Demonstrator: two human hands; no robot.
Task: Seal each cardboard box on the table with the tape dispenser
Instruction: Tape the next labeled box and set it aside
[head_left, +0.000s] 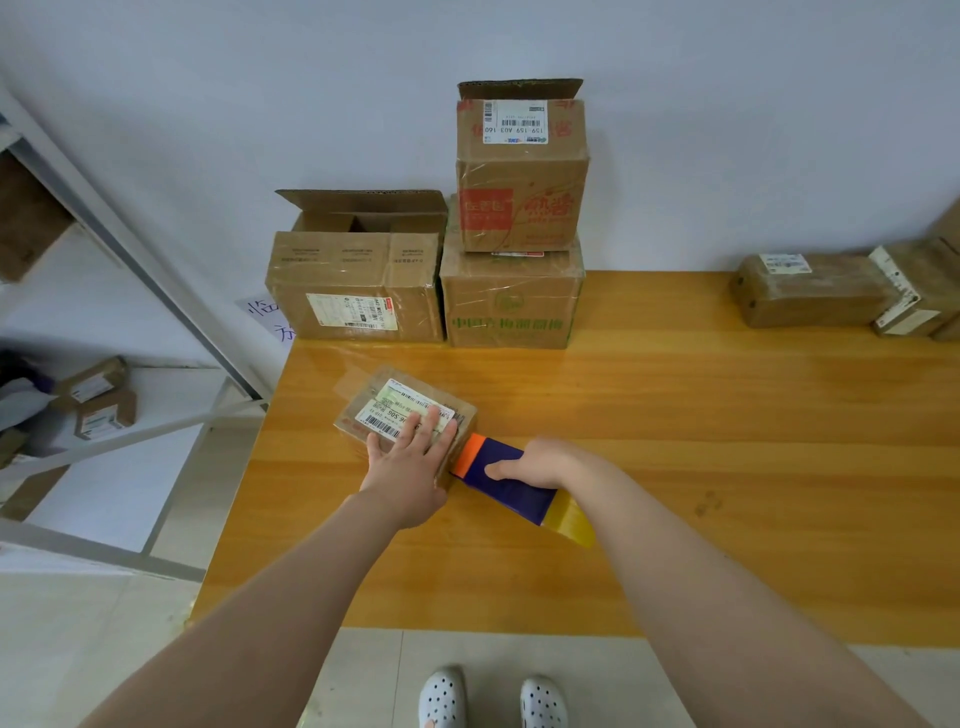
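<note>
The right hand (535, 462) has its grip closed round the purple-and-orange plastic tape dispenser (506, 478), set against the small flat brown cardboard box (384, 402) under the flat left hand (410, 460). Beyond the grip, two open-flapped cardboard boxes (358, 280) look unsealed.

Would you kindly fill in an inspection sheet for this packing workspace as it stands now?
Surface: orange-brown wooden table, glossy.
Job's things: small flat cardboard box with white labels front left; purple-and-orange tape dispenser at its near-right end; open-flapped brown cardboard box and two stacked cardboard boxes against the wall; flat cardboard parcels far right.
Clutter: nothing seen.
Hands: left hand presses flat on the small box; right hand grips the dispenser.
Cables: nothing seen.
Surroundings: grey metal shelf on the left holding small boxes; white wall; tiled floor; white perforated shoes.
</note>
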